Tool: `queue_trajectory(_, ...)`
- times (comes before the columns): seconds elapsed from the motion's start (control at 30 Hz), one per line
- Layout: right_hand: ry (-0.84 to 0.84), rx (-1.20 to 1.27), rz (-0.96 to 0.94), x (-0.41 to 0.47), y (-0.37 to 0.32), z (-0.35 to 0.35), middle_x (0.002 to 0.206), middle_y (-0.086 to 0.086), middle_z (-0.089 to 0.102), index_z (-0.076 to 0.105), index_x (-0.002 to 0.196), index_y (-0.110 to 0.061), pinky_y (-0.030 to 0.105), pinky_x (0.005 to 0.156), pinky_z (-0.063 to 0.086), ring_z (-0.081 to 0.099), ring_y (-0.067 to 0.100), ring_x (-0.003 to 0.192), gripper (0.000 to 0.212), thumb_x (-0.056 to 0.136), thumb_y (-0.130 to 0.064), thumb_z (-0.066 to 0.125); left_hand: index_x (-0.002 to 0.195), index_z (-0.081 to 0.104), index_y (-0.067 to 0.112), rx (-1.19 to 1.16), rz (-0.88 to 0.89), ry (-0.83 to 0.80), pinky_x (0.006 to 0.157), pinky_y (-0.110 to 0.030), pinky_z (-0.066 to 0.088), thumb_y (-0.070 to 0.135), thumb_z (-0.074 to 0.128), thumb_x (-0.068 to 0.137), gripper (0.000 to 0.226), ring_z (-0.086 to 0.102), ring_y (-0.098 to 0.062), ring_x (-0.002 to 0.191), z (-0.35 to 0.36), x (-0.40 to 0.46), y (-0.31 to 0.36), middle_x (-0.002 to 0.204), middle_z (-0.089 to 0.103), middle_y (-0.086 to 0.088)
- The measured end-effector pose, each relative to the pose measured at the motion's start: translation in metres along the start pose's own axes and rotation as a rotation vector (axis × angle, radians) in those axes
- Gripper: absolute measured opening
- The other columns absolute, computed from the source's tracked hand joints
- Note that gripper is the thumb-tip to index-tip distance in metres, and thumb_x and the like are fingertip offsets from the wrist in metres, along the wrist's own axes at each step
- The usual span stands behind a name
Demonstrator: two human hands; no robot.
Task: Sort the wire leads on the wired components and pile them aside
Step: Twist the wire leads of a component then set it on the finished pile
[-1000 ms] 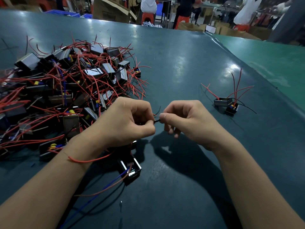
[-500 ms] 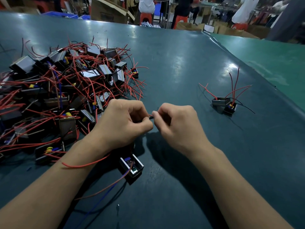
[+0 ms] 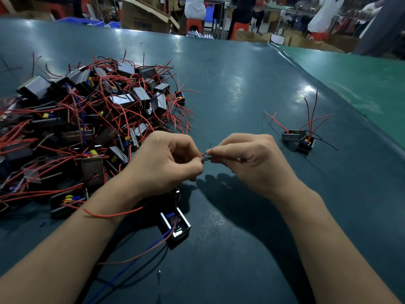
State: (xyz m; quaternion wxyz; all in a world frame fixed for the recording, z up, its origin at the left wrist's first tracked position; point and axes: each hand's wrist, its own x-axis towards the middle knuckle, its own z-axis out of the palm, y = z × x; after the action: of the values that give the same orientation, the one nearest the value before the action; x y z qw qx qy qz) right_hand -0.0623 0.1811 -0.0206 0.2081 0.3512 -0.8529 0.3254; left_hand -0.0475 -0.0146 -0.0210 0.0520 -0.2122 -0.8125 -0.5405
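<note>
My left hand and my right hand meet above the dark green table, both pinching the thin black wire leads between their fingertips. Below my left hand lies the wired component, a small black box with a metal frame; its red, blue and black wires trail toward me, and one red lead crosses my left wrist. A big tangled pile of such components with red leads covers the left of the table. Two sorted components sit together at the right, leads pointing up.
A lighter green table adjoins on the right past a raised seam. Cardboard boxes, red stools and standing people are beyond the far edge. Bare table surface lies between the hands and the two sorted pieces.
Both hands keep pinching the black leads together at the same spot. The fingertips have shifted slightly, and a short wire end now sticks up between them.
</note>
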Motion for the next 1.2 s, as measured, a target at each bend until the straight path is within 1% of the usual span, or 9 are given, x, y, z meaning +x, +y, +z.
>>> queue_trajectory(0.07,-0.012,0.006,-0.009,0.0,0.0,-0.002,0.079,0.006,0.073,0.079,0.089,-0.006,0.024,0.063,0.052,0.067,0.017,0.067,0.01,0.081,-0.004,0.073,0.067,0.068,0.006,-0.011,0.0,-0.009,0.049,-0.021,0.047,0.004,0.069,0.074,0.007,0.061,-0.011,0.047,-0.001,0.0,0.0,0.054,0.067,-0.002)
queue_trajectory(0.17,-0.038,0.037,0.007,0.0,0.0,-0.003,0.075,-0.003,0.07,0.079,0.087,-0.006,0.011,0.064,0.047,0.062,-0.001,0.065,0.009,0.082,-0.003,0.072,0.069,0.068,0.005,-0.026,-0.001,-0.032,0.047,-0.024,0.046,0.003,0.069,0.076,0.007,0.062,-0.018,0.047,-0.003,0.0,0.0,0.054,0.068,-0.003)
queue_trajectory(0.33,-0.069,0.254,0.129,-0.001,-0.008,-0.006,0.062,-0.004,0.059,0.074,0.079,-0.007,0.021,0.054,0.05,0.055,0.005,0.057,0.011,0.087,-0.011,0.067,0.07,0.065,0.0,-0.173,0.001,-0.05,0.044,-0.009,0.038,-0.01,0.066,0.082,0.015,0.052,-0.001,0.038,-0.005,0.0,0.002,0.05,0.064,0.0)
queue_trajectory(0.53,-0.128,0.638,0.539,0.003,-0.022,-0.005,0.048,-0.001,0.046,0.061,0.061,-0.013,0.02,0.039,0.029,0.039,0.014,0.044,0.023,0.083,-0.02,0.059,0.07,0.065,-0.002,-0.135,0.038,-0.031,0.046,-0.01,0.039,-0.014,0.065,0.081,0.017,0.053,-0.001,0.041,-0.004,-0.001,0.004,0.051,0.065,0.0)
queue_trajectory(0.73,-0.095,1.077,1.207,0.014,-0.025,0.013,0.043,-0.005,0.037,0.05,0.058,-0.013,0.013,0.029,0.018,0.029,0.007,0.032,0.03,0.088,-0.014,0.048,0.066,0.067,0.007,0.304,0.225,0.135,0.046,-0.021,0.038,0.009,0.068,0.074,0.008,0.046,-0.013,0.042,0.005,-0.003,0.0,0.05,0.056,-0.004)
queue_trajectory(0.8,0.001,0.943,1.13,0.012,-0.027,0.019,0.042,-0.005,0.045,0.056,0.06,-0.012,0.015,0.031,0.025,0.035,0.008,0.033,0.033,0.092,-0.015,0.053,0.066,0.068,0.007,0.354,0.241,0.155,0.046,-0.021,0.039,0.01,0.067,0.074,0.008,0.047,-0.015,0.043,0.007,-0.002,-0.003,0.05,0.055,-0.002)
queue_trajectory(0.93,0.134,0.012,0.478,0.001,-0.026,0.029,0.054,0.003,0.061,0.066,0.068,-0.007,0.035,0.054,0.046,0.055,0.026,0.052,0.033,0.095,-0.025,0.06,0.067,0.068,0.008,0.27,0.175,0.243,0.051,-0.015,0.041,0.013,0.067,0.075,0.009,0.053,-0.007,0.046,0.009,0.0,-0.007,0.054,0.062,0.003)
queue_trajectory(1.07,0.073,-0.125,0.273,0.0,-0.023,0.029,0.059,0.004,0.057,0.064,0.073,-0.007,0.044,0.06,0.046,0.05,0.032,0.058,0.035,0.097,-0.03,0.053,0.067,0.069,0.01,0.253,0.132,0.283,0.051,-0.014,0.042,0.016,0.066,0.075,0.01,0.053,-0.003,0.046,0.01,0.001,-0.008,0.055,0.064,0.004)
queue_trajectory(1.2,0.04,-0.095,0.176,-0.001,-0.014,0.021,0.08,0.007,0.071,0.073,0.093,-0.007,0.042,0.069,0.053,0.064,0.03,0.074,0.017,0.092,-0.02,0.061,0.068,0.068,0.009,0.187,0.109,0.283,0.048,-0.016,0.042,0.014,0.066,0.075,0.009,0.053,-0.003,0.045,0.006,0.003,-0.008,0.055,0.064,0.002)
